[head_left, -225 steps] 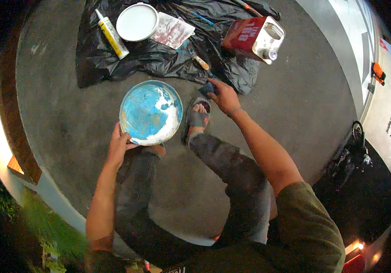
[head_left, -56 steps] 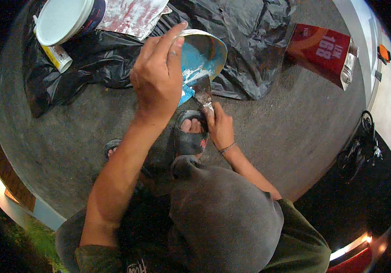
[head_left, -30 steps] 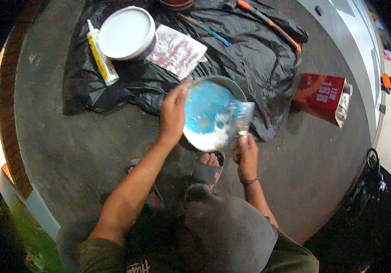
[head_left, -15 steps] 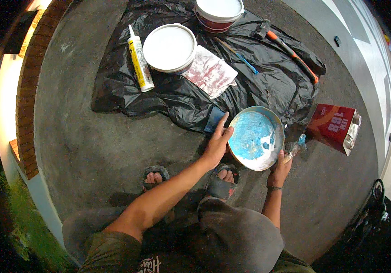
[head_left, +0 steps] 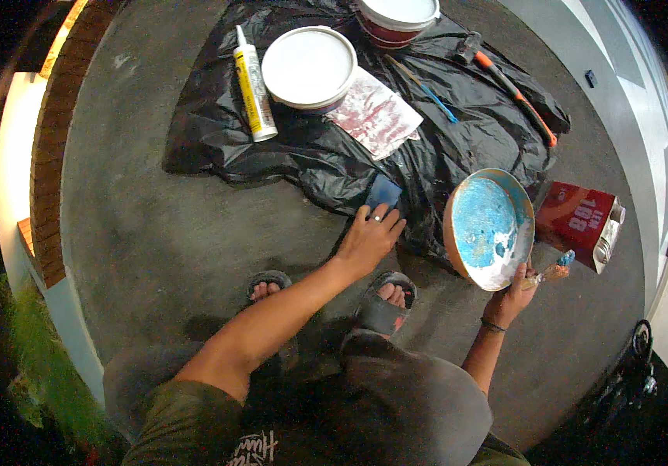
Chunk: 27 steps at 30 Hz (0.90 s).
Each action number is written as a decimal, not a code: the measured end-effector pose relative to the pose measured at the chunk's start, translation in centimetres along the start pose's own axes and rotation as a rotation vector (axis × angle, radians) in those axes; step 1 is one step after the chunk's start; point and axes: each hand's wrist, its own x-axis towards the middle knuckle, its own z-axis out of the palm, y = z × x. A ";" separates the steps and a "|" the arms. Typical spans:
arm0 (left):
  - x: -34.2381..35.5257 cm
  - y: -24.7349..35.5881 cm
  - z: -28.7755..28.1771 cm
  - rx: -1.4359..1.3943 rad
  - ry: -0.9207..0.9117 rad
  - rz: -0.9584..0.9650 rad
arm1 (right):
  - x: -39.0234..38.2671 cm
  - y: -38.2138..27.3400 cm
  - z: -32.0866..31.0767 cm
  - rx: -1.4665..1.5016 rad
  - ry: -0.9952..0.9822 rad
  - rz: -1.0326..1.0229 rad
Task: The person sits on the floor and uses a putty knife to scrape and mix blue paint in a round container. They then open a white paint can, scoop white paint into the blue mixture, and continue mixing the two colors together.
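A round bowl [head_left: 483,221], smeared inside with blue and white paint, is tilted in my right hand [head_left: 511,297], which grips its near right rim. Sticking out beside those fingers is a short tool [head_left: 558,269] with a blue-stained end, perhaps a brush; its kind is unclear. My left hand [head_left: 368,242] is palm down with curled fingers on the near edge of a flat blue rectangular piece [head_left: 384,191]. That piece lies at the near edge of the black plastic sheet [head_left: 295,159]. The left fingertips are partly hidden.
On the sheet stand two white-lidded tubs [head_left: 309,66] [head_left: 400,9], a sealant cartridge [head_left: 254,93], a stained white paper [head_left: 376,115], a thin blue-tipped brush [head_left: 431,93] and an orange-handled hammer [head_left: 516,97]. A red can [head_left: 575,217] lies right of the bowl.
My left hand has let go of the bowl and moved down to the flat blue piece. My right hand alone now holds the bowl, moved rightward and tilted more. The view has shifted slightly.
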 end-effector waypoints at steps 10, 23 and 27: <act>1.8 -2.0 0.1 0.083 -0.085 0.183 | -0.3 0.7 0.6 0.049 0.039 0.005; 1.0 0.3 -1.1 0.103 -0.122 0.178 | 1.0 0.5 1.1 0.010 0.069 -0.095; 0.6 1.6 0.9 0.117 -0.097 0.228 | 0.9 1.8 2.2 0.012 0.035 -0.090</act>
